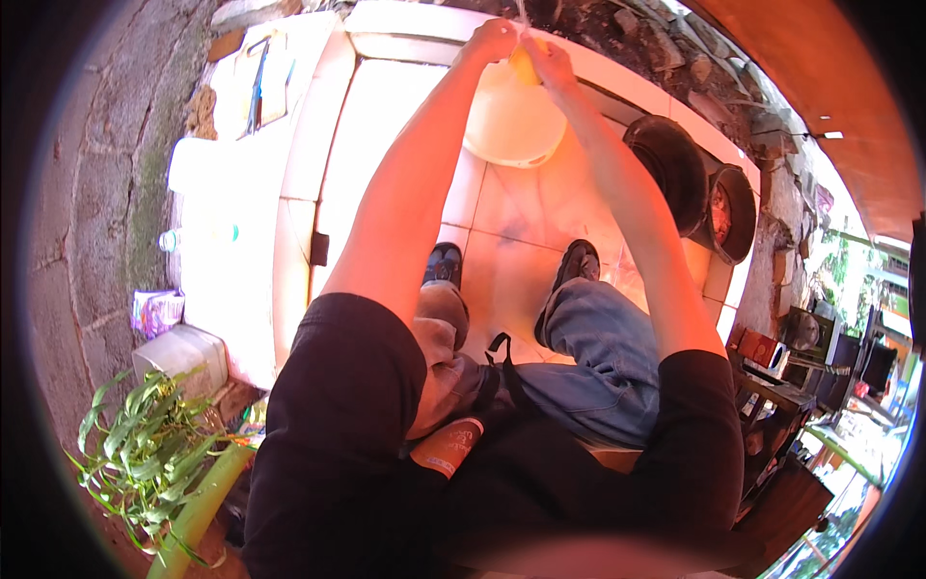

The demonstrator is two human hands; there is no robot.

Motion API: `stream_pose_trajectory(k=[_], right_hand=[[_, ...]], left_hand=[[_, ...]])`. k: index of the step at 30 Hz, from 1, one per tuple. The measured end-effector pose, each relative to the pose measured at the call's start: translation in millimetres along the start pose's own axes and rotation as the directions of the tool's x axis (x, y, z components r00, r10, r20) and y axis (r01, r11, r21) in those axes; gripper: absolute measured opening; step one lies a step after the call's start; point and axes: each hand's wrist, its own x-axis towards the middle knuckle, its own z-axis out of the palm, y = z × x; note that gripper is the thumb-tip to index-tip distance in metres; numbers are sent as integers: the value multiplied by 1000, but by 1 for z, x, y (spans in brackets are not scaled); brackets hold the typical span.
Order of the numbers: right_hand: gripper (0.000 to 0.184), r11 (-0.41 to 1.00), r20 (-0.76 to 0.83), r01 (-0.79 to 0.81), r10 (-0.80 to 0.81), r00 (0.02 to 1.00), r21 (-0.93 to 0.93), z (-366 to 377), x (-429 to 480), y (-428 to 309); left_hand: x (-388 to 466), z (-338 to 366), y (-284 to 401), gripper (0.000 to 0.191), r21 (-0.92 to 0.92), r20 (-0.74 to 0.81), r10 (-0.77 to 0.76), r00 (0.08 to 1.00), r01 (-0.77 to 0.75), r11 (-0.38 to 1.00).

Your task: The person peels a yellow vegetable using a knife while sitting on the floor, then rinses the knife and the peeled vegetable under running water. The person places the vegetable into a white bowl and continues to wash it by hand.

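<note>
At the top of the view, both arms reach out over a pale round basin (pixel 512 130) on the tiled floor. A yellow object (pixel 524 66) is gripped in my right hand (pixel 551 65); its exact kind is unclear. My left hand (pixel 495 40) is close beside it with curled fingers. Whether it grips anything is hidden. A thin stream of water (pixel 521 10) falls between the hands.
Dark round tubs (pixel 669 174) stand on the right, one holding something red (pixel 720 213). On the overexposed tiled ledge at left lie a blue-handled tool (pixel 257 90), a plastic bottle (pixel 171 240) and a purple packet (pixel 156 311). A leafy plant (pixel 155 445) grows lower left.
</note>
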Motion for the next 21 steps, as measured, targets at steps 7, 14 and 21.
stream_pose_trajectory(k=[7,14,21], right_hand=[[61,956,-42,-199,213,976,216,-3,1,-32],[43,886,-71,-95,142,987,455,18,-7,-98],[29,829,-63,3,39,997,560,41,0,-73]], left_hand=[[-25,-53,46,34,-177,80,-8,997,22,984],[-69,-106,50,38,-371,-53,-298,953,259,892],[-105,-34,54,32,-812,-27,-295,955,151,564]])
